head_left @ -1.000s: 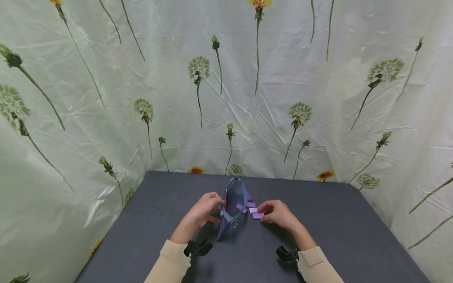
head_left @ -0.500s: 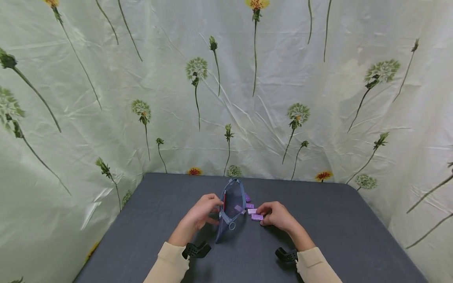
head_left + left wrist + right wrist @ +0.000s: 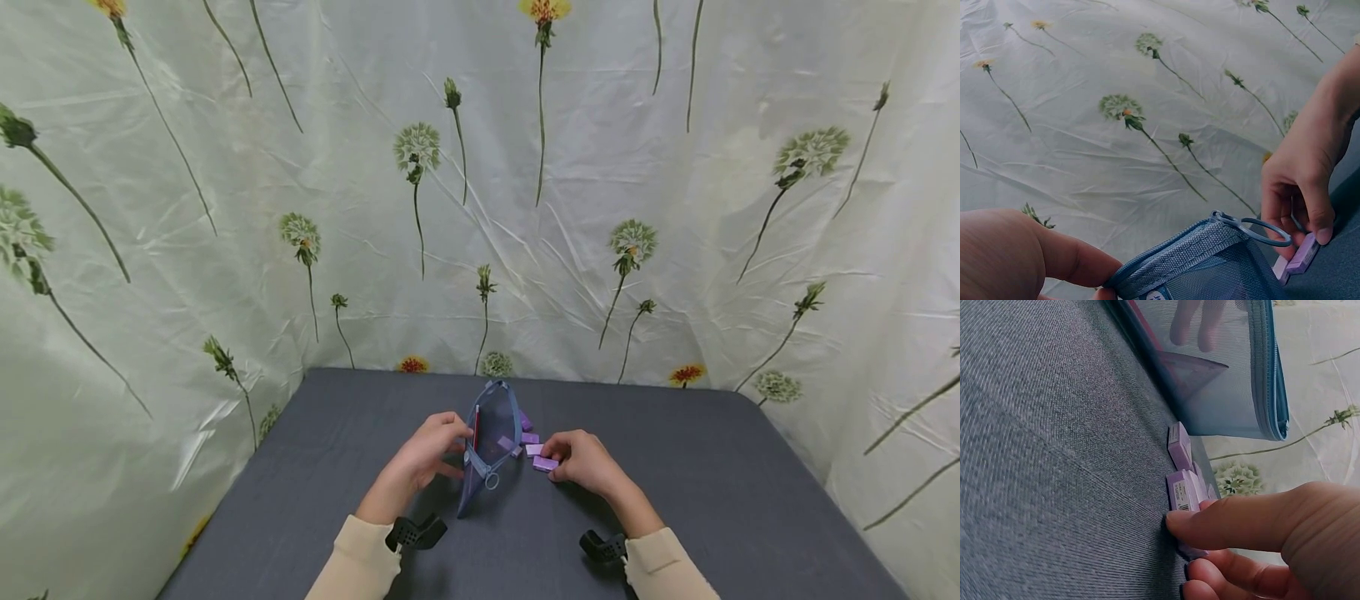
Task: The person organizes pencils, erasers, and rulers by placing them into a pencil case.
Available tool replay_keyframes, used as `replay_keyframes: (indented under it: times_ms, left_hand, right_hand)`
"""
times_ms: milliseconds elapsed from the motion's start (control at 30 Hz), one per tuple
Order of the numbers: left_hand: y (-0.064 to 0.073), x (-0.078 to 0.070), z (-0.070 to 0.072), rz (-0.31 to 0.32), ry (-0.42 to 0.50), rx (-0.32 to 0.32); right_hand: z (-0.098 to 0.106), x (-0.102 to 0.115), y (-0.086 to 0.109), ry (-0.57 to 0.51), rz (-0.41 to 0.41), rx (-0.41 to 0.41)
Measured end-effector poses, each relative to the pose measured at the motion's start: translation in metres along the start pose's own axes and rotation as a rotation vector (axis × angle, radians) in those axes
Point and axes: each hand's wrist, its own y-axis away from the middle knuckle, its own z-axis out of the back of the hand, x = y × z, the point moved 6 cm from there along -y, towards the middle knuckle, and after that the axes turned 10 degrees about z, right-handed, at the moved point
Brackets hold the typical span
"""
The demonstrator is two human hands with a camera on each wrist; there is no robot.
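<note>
I had the left hand (image 3: 437, 446) pinching the left edge of the pouch (image 3: 495, 423), thumb and finger together on it; the pouch stood on the table (image 3: 637, 542) with its mouth apart and facing up, a red strip (image 3: 476, 429) inside along the left wall, and the ring (image 3: 492, 481) at the end nearer the body. I had the right hand (image 3: 583, 460) clamped by thumb and fingertips on the right end of the near block (image 3: 545, 464); this block lay on the table, just right of the pouch's near end, and the right hand was plainly the closer of the two. What I judged to matter most was the angle: the block's long axis ran side to side, from those fingertips toward the pouch, whereas the mouth's ran away from the body, so the two crossed almost squarely; the pouch's right rim stood between block and opening. Just beyond lay the pale block (image 3: 533, 450); I could not tell whether a fingertip touched it too; the far blocks (image 3: 529, 438) lay along the pouch's right side; a purple shape (image 3: 506, 443) showed at the mesh, inside or outside I could not tell.
</note>
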Motion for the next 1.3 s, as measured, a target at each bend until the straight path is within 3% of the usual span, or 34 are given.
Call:
replay_keyframes:
  times_ms: [1300]
  left_hand:
    - [-0.0022,0.0013,0.0003,0.002,-0.009,-0.008]
  right_hand:
    - [-0.0006,-0.0003,0.0002,0.060,-0.020,0.023]
